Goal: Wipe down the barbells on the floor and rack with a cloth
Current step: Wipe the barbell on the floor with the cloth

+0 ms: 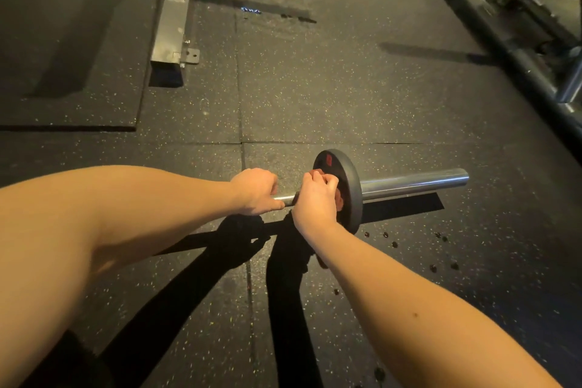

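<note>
Wiping judged under way | bar (pixel 412 183) on floor (pixel 315 88) | left grip (pixel 256 190) clenched round bar; right grip (pixel 315 201) grasping cloth (pixel 339 197) against plate (pixel 348 172) | risk: fingers pinched at plate if bar is rolled.

The weight plate (pixel 350 167) stands upright on the bar (pixel 285 198), walling the thin shaft off from the bare sleeve (pixel 415 183) beyond it. The left hand (pixel 255 190) grips the shaft, and the right hand (pixel 315 198), bunched on a reddish cloth (pixel 339 197), presses against the plate, leaving only a short gap between them. Past the bar the rubber floor (pixel 315 88) lies open, bounded by a grey steel beam (pixel 171 9) on the left and a dark rack frame (pixel 504 50) on the right.
</note>
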`<control>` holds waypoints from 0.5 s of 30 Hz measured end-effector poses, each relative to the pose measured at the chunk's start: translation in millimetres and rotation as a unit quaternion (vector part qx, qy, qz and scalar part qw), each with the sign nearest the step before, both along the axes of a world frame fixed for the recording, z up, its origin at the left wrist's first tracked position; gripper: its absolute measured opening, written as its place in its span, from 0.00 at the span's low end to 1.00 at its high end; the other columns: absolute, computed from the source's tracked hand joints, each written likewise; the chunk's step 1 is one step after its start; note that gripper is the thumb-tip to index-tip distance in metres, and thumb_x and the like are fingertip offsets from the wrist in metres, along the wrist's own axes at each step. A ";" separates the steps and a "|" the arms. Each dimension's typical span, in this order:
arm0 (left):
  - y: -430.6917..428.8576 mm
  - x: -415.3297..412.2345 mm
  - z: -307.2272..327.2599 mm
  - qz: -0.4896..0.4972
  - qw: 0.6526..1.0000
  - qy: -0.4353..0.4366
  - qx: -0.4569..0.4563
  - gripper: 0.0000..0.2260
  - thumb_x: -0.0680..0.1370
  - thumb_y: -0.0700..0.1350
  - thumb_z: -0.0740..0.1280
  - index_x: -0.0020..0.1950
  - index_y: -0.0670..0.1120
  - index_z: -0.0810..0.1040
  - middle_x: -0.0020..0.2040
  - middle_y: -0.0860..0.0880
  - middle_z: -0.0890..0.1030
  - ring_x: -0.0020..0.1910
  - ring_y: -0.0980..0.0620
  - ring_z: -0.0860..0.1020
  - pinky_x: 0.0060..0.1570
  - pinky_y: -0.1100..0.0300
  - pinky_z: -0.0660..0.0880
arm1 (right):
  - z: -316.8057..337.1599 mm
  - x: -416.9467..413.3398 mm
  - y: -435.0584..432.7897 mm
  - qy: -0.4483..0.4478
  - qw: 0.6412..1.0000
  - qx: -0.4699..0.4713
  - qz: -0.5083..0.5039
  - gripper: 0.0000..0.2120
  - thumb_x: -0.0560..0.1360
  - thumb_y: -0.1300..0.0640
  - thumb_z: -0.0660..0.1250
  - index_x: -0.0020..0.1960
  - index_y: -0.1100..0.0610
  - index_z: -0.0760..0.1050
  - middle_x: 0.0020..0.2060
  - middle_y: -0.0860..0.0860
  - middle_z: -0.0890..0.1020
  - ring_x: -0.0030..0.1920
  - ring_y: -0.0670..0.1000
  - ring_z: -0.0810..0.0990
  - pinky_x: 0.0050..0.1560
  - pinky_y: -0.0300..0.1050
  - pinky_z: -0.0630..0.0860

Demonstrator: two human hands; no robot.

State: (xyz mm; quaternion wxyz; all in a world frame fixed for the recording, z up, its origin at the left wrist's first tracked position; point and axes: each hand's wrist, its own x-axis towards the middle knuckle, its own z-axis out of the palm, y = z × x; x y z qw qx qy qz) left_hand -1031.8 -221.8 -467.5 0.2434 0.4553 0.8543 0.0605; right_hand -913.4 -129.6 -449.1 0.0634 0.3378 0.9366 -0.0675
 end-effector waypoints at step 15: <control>-4.1 40.2 -4.4 -0.043 0.993 -0.096 -0.044 0.22 0.78 0.64 0.65 0.60 0.49 0.85 0.54 0.50 0.85 0.51 0.49 0.82 0.56 0.50 0.80 | -23.3 132.6 -39.7 0.167 0.982 -0.082 0.028 0.38 0.69 0.72 0.71 0.77 0.68 0.63 0.77 0.63 0.65 0.76 0.63 0.64 0.76 0.58 0.63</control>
